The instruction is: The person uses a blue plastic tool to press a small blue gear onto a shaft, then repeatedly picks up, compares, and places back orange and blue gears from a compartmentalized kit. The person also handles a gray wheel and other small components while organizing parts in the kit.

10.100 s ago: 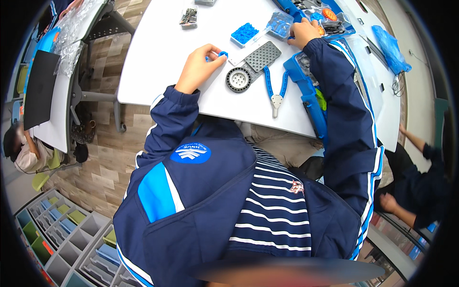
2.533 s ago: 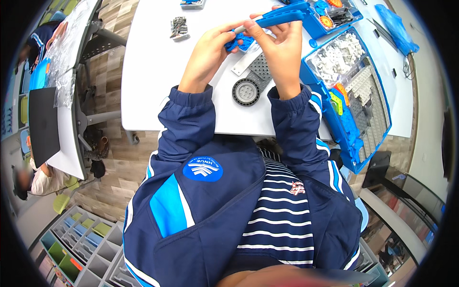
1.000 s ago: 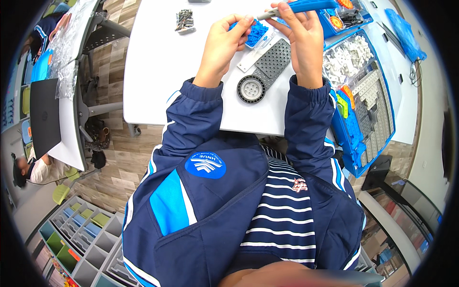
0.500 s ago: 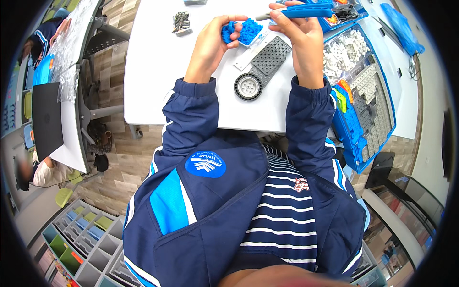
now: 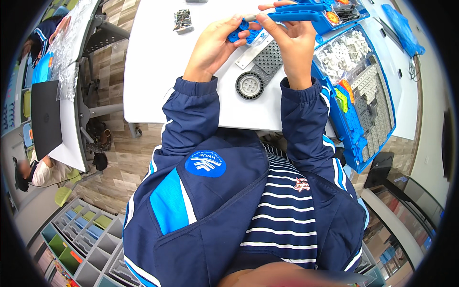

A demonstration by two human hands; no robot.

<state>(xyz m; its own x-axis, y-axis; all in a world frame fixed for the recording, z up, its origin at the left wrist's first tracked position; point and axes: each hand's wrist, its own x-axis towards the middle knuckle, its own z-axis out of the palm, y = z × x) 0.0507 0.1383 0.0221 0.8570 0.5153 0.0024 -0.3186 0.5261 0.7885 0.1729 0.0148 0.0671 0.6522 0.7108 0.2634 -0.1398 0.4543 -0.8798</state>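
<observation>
Blue part (image 5: 237, 34) (grey wheel (image 5: 249, 85))

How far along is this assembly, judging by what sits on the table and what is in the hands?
Early stage. In hand: the left hand holds a small blue plastic block, and the right hand holds a long blue tool against it. Not yet joined: the dark grey perforated plate, the grey wheel and the silver flat strip lie loose on the white table.

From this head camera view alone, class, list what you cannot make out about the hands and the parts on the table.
- Blue part in the left hand: mostly hidden by the fingers.
- Right hand grip on the blue tool: its tip is too small to tell.
- Parts tray: pieces too small to identify.
- Grey cluster: too small, near the top edge.
</observation>
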